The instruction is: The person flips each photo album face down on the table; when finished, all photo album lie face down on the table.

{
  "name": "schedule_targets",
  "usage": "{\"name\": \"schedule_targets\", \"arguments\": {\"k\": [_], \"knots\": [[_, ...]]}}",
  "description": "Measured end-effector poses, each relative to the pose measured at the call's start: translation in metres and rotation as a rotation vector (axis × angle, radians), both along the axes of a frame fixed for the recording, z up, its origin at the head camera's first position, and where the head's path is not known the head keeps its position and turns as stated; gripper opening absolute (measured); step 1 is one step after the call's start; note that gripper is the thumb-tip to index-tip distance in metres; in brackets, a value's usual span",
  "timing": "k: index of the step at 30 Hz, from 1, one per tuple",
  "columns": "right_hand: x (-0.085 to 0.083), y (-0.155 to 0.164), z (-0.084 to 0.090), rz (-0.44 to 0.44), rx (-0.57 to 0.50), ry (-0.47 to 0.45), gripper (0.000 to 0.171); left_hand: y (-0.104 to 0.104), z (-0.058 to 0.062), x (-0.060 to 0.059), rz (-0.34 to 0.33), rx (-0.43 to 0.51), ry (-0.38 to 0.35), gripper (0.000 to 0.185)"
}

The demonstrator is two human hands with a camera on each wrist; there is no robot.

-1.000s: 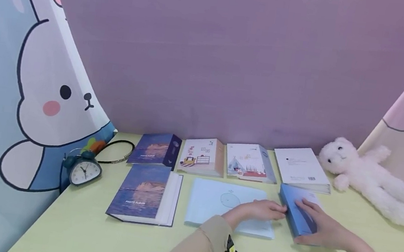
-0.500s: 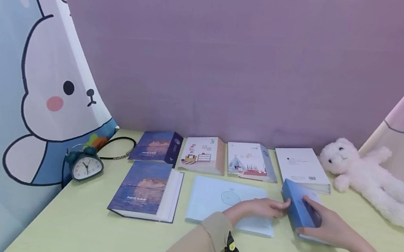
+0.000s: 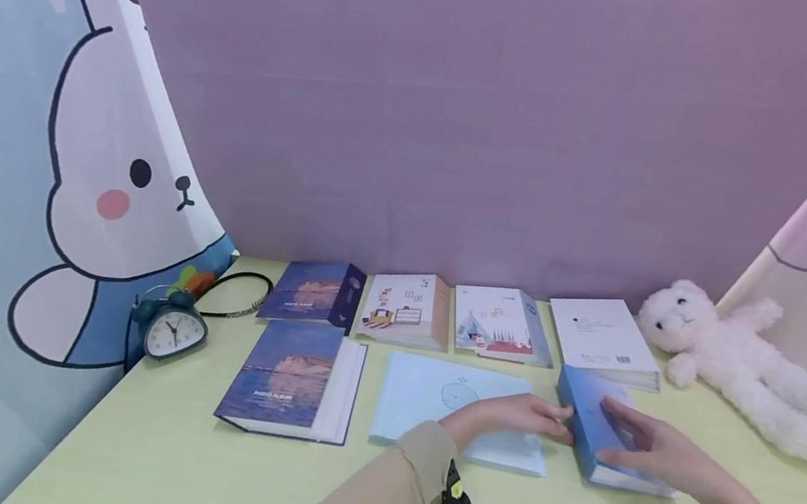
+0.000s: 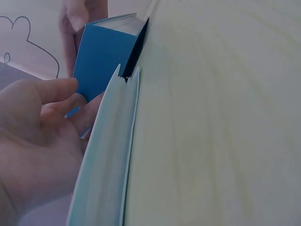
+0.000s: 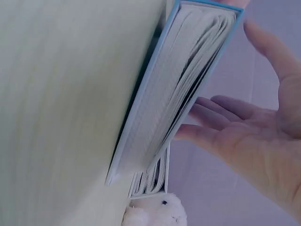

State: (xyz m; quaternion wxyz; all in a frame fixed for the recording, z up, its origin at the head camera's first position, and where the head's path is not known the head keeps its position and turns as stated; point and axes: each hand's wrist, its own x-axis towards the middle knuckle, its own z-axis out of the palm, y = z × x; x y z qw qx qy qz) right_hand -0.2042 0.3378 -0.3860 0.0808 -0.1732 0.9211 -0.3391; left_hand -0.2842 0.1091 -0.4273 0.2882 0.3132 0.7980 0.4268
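A thick blue photo album (image 3: pixel 590 418) lies at the front right in the head view, its white page edges (image 5: pixel 174 84) showing in the right wrist view. My left hand (image 3: pixel 515 415) reaches over a thin light-blue album (image 3: pixel 423 397) with a whale drawing. Its loosely bent fingers touch or nearly touch the blue spine (image 4: pixel 101 59). From the other side, my right hand (image 3: pixel 676 458) has fingertips on or just above the blue cover. In the right wrist view its thumb (image 5: pixel 270 47) stands apart from the fingers, which are not wrapped around the album.
A thick photo album (image 3: pixel 285 380) stands left of the whale album. Behind are another photo album (image 3: pixel 307 295), two illustrated albums (image 3: pixel 400 310) and a white one (image 3: pixel 601 335). A clock (image 3: pixel 174 333) and black hoop (image 3: pixel 239 297) lie left; a white plush toy (image 3: pixel 738 360) lies right.
The blue album tilted up half a second ago and now lies flatter, with its near end shifted right and page edges showing. My right hand has eased its grip; my left has barely moved.
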Motion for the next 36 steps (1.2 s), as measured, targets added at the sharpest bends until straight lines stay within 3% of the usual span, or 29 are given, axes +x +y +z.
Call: {"name": "schedule_targets", "arguments": {"k": [6, 12, 21, 25, 31, 36], "knots": [[0.004, -0.002, -0.005, 0.036, 0.09, 0.037, 0.091, 0.001, -0.002, -0.002, 0.015, 0.005, -0.045, 0.037], [0.003, -0.002, -0.009, 0.029, 0.115, 0.17, 0.087, 0.0, 0.001, -0.001, 0.015, 0.001, -0.054, 0.032], [0.003, -0.006, -0.007, -0.024, 0.143, 0.232, 0.08, 0.001, 0.006, 0.001, -0.003, 0.013, -0.051, 0.04], [0.002, -0.01, -0.005, -0.022, 0.128, 0.236, 0.079, 0.001, 0.006, 0.002, 0.049, 0.027, -0.059, 0.044], [0.002, -0.011, -0.003, -0.019, 0.048, 0.251, 0.076, 0.003, 0.007, -0.001, 0.122, 0.157, -0.061, 0.044], [0.002, -0.012, 0.001, -0.032, -0.076, 0.224, 0.068, 0.007, 0.008, -0.003, 0.216, 0.332, -0.194, 0.06]]}}
